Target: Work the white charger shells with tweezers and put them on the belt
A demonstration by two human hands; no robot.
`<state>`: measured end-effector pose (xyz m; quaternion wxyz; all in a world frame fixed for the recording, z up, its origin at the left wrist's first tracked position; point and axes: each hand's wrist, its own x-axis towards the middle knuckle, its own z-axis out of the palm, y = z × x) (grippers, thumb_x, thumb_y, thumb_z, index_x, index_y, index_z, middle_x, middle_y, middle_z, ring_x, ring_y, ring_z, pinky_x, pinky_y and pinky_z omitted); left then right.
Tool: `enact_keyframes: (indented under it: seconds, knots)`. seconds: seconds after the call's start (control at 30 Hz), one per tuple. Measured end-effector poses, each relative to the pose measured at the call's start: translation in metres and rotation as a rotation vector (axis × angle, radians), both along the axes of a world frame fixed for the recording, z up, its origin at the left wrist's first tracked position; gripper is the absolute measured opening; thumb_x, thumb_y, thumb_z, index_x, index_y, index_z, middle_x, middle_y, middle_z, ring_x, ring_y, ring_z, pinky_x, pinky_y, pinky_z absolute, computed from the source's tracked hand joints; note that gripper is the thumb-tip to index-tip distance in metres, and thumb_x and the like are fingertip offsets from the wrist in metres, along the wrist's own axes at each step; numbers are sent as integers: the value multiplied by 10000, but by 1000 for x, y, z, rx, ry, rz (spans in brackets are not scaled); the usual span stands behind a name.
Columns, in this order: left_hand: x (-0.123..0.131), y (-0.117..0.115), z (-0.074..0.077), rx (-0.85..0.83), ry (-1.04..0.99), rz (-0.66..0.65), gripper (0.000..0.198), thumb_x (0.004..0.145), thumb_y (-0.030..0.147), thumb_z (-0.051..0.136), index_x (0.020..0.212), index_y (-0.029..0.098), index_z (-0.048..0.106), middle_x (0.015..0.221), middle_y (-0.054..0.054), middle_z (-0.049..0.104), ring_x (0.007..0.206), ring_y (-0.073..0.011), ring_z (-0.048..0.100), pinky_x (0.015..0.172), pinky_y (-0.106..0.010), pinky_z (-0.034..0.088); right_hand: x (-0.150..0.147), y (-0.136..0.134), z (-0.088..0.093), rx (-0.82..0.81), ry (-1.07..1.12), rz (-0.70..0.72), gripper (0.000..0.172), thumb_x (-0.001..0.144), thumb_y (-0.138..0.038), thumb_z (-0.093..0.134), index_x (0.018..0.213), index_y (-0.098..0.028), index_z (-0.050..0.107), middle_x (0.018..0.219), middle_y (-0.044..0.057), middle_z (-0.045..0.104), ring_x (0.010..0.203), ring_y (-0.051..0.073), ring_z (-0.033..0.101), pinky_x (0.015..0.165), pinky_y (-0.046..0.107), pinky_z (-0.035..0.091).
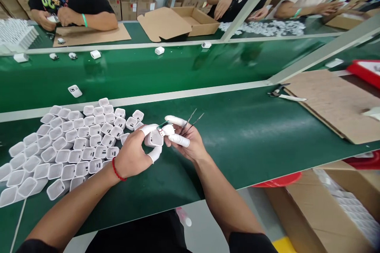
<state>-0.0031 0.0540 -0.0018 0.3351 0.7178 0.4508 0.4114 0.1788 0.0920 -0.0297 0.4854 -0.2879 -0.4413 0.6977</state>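
Observation:
My left hand [135, 154], with white finger cots and a red string bracelet, is closed round a white charger shell [153, 138]. My right hand [185, 138], also in finger cots, pinches a small green circuit board [162, 125] at the shell's opening and has thin tweezers [191, 120] tucked between its fingers. Both hands meet above the green bench mat [252, 134]. To their left lies a large pile of empty white shells [68, 146], openings up.
A green conveyor belt [148, 71] runs behind, carrying a few white shells. Cardboard sheet [332, 102] and pliers [282, 93] lie at right, an open cardboard box [323, 205] below right. Other people work across the belt beside cardboard boxes [190, 19].

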Motion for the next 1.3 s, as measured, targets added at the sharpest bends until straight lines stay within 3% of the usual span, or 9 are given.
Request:
enact_keyframes:
  seconds: [0.07, 0.17, 0.33, 0.47, 0.6, 0.77, 1.3]
  knots:
    - [0, 0, 0, 26, 49, 45, 407, 791, 135, 579, 1196, 138, 540, 1108, -111, 637, 1023, -251, 627, 893, -387, 538, 1, 1, -1, 12, -8, -1, 533, 647, -282, 854, 1133, -222, 643, 812, 18, 635, 538, 126, 555, 440, 210, 314]
    - [-1, -1, -2, -31, 57, 81, 489, 761, 133, 590, 1237, 150, 480, 1145, -121, 617, 1082, -278, 604, 923, -422, 523, 1, 2, 0, 55, -40, -20, 505, 644, -263, 866, 1102, -208, 662, 847, 33, 655, 562, 139, 581, 489, 251, 443]
    - [-5, 0, -5, -73, -47, -23, 498, 709, 77, 574, 1191, 167, 484, 1144, -111, 592, 1072, -257, 604, 962, -408, 513, 6, -2, 5, 197, -119, -162, 437, 596, -277, 912, 978, -227, 704, 760, 17, 651, 590, 171, 602, 524, 302, 539]
    - [-5, 2, -1, -48, -119, -80, 498, 756, 78, 547, 1241, 184, 510, 1258, -107, 571, 1137, -246, 593, 997, -386, 500, 11, -8, 5, 412, -299, -298, 363, 652, -344, 888, 961, -247, 724, 781, 34, 655, 623, 176, 582, 528, 304, 523]
    - [-4, 1, 0, -64, -134, -64, 488, 780, 87, 563, 1256, 176, 505, 1256, -109, 594, 1154, -247, 592, 1006, -386, 498, 14, -10, 7, 710, -433, -271, 333, 778, -303, 806, 1095, -283, 705, 863, 49, 649, 560, 137, 513, 494, 284, 465]
    - [-5, 0, -2, -57, -112, -67, 507, 769, 47, 541, 1255, 189, 507, 1292, -103, 570, 1167, -241, 582, 1023, -387, 486, 13, -10, 15, 935, -471, -286, 401, 840, -210, 746, 1213, -316, 648, 962, 67, 642, 653, 160, 591, 603, 309, 532]
    - [-5, 0, -2, -11, -49, -36, 512, 754, 24, 516, 1244, 170, 513, 1257, -96, 580, 1133, -230, 591, 992, -375, 506, 15, -14, 12, 1004, -589, -311, 483, 857, -167, 722, 1289, -342, 596, 994, 60, 644, 658, 154, 593, 594, 295, 547]
